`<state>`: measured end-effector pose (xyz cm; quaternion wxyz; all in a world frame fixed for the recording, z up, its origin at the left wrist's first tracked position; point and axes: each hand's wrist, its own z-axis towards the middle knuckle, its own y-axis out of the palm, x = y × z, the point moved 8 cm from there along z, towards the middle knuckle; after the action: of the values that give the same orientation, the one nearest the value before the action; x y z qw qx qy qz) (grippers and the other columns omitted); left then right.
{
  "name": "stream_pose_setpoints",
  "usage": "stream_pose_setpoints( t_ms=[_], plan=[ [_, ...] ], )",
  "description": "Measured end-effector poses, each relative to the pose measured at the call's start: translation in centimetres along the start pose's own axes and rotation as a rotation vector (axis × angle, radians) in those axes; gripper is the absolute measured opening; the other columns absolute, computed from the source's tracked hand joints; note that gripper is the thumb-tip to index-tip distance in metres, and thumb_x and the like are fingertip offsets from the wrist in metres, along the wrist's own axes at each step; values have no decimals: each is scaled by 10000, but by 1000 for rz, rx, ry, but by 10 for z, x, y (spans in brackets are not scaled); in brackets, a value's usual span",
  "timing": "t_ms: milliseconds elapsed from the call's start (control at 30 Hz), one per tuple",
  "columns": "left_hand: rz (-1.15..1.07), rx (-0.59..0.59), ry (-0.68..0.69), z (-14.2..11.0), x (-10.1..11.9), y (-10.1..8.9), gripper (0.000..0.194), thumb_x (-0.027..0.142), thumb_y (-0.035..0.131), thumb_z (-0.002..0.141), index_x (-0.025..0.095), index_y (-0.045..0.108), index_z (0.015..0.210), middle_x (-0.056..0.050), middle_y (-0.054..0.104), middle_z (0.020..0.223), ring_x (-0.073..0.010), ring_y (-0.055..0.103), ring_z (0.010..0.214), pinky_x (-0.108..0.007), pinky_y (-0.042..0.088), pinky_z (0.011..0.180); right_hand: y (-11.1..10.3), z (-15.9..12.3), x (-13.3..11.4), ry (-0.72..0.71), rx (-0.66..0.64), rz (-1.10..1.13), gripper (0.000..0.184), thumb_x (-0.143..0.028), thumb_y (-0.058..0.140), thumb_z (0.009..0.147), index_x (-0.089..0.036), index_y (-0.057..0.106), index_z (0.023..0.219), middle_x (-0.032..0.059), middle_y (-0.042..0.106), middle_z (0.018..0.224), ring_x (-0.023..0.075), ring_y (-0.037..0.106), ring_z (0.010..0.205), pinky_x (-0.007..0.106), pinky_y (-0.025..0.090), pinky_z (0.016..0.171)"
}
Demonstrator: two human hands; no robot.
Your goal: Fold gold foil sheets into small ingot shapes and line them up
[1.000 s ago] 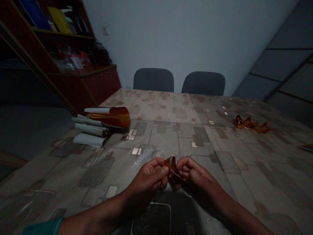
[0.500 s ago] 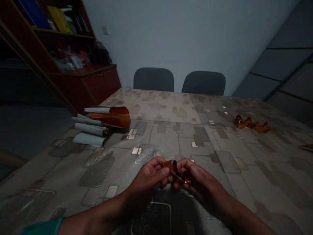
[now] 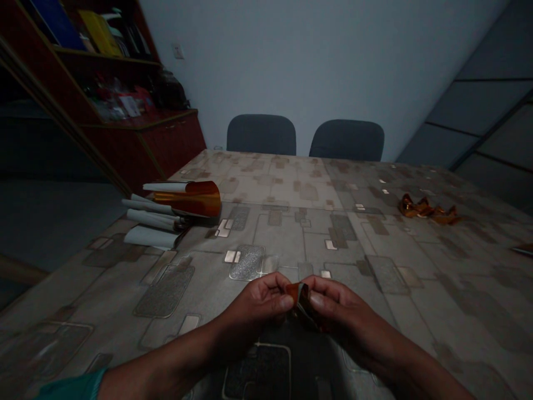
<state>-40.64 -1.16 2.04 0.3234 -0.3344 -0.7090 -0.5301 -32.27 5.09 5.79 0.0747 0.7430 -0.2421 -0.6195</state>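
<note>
A crumpled amber film strip (image 3: 302, 303), folded, pinched upright between both hands (image 3: 262, 300)

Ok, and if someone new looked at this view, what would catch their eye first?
A crumpled piece of amber film pinched between the left hand and right hand stands out nearest. Farther off on the patterned table cover, a curled amber sheet lies beside white rolls at left, with crumpled amber scraps at right.

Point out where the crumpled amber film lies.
In the head view, the crumpled amber film lies far right on the patterned table, beyond the right hand.
</note>
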Motion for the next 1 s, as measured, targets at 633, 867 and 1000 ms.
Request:
stream_pose_setpoints(
  t_ms=[633, 867, 1000],
  plan=[
    [-51, 17, -15, 0, -2, -1, 359, 370, 878, 675, 154, 624, 807, 10, 618, 709, -83, 523, 607, -189, 364, 589, -3, 2, 9, 63, -6, 118, 286, -328, 843, 733, -162, 665, 883, -35, 543, 685, 79, 413, 563, 192, 351, 514],
    [-46, -22, -59, -1, -2, 5, 286, 313, 864, 705, 147, 644, 783, 10, 628, 685, -85, 561, 615, -181, 393, 593, -1, 1, 13, 88, -54, 202, 228, -278, 799, 791, -131, 656, 891, -35, 537, 672, 61, 415, 545, 169, 350, 502],
    [-19, -46, -84, 0, -6, 3, 292, 305, 876, 681, 140, 654, 775, 3, 638, 672, -81, 549, 580, -174, 377, 558, 2, -3, 13, 113, -84, 177, 181, -277, 728, 855, -131, 631, 902, -18, 546, 702, 77, 449, 580, 179, 378, 521]
  ],
)
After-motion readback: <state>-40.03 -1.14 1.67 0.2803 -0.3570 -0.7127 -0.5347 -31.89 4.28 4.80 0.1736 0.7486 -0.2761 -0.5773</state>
